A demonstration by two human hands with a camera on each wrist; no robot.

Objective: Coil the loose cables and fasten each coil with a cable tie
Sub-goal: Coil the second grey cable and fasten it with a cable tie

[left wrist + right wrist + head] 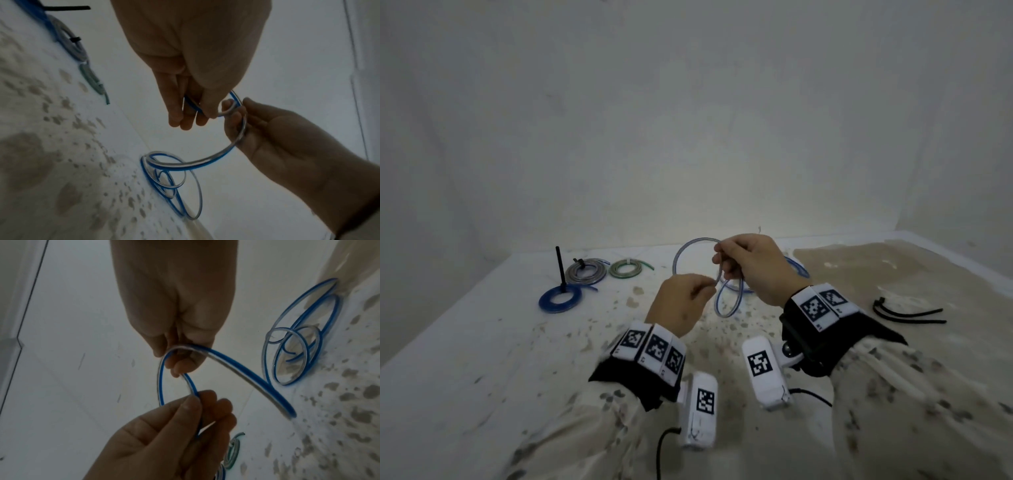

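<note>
— What lies at the left of the table (465, 359)?

— A white top, worn and speckled with brownish patches. Far left, a dark blue coil (560, 299) lies flat with a black tie (560, 269) standing upright from it. Just beside it to the right is a grey coil (586, 272) bound with a dark tie, then a green coil (627, 268) bound with a pale one.

— And in the middle?

— The left hand (681, 301) pinches the blue-and-clear cable (727, 301) between thumb and fingertips, the fingers curled. The right hand (753, 265), just above and right of it, has its fingers curled round a small loop of the same cable. Both hands are raised off the top. The rest of the cable trails down in loose loops onto the table behind the hands.

— Further right?

— A large tan stain (876, 274) covers the far right of the surface, and spare black cable ties (907, 313) lie there, well apart from the hands.

— The room?

— Bare pale walls (688, 120) close behind the table, meeting at a corner on the right.
</note>
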